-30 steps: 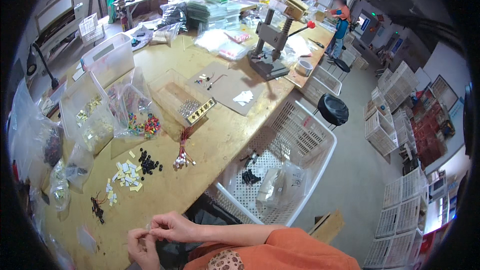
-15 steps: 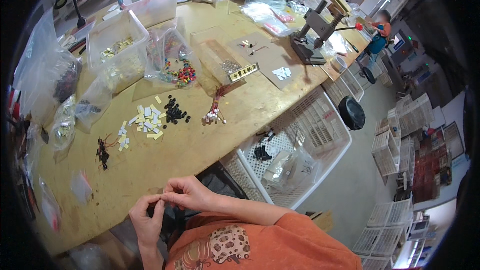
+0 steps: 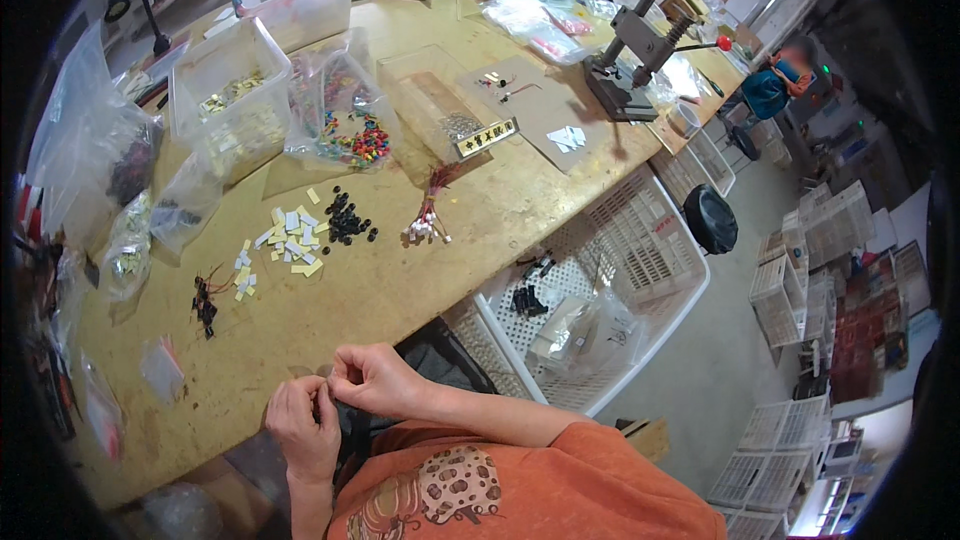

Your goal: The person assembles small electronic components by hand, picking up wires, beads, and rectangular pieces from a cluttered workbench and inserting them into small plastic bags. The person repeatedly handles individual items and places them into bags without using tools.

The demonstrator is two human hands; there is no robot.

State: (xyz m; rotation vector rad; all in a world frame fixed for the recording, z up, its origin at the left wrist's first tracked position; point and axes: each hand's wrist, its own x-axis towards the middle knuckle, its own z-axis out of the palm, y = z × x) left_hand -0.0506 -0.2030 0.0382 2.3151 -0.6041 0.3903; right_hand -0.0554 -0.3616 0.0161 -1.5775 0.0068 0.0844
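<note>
The left hand [image 3: 303, 427] and the right hand [image 3: 380, 380] meet tip to tip just in front of the near edge of the desk [image 3: 390, 285]. On the right hand the thumb and forefinger curl into a ring, their ends together; on the left hand the thumb stands up against the bent fingers, with the tips close together. Anything pinched where the two hands meet seems too small to make out from here.

On the desk beyond them lies a loose heap of white and pale yellow strips [image 3: 292, 240], with black caps [image 3: 345, 218] right beside it and a bundle of thin wires [image 3: 428, 215] to the right, its white ends toward the person. To the left of the strips are some dark parts with wires [image 3: 204, 310], and nearer the left hand lies a flat clear bag [image 3: 162, 370].

Farther back, an open bag of coloured bits [image 3: 355, 140] stands between a clear tub [image 3: 183, 105] and a low see-through box [image 3: 415, 105]. A white basket [image 3: 697, 305] sits beside the desk, to the right, with black pieces [image 3: 527, 301] and plastic packets [image 3: 562, 332] inside
</note>
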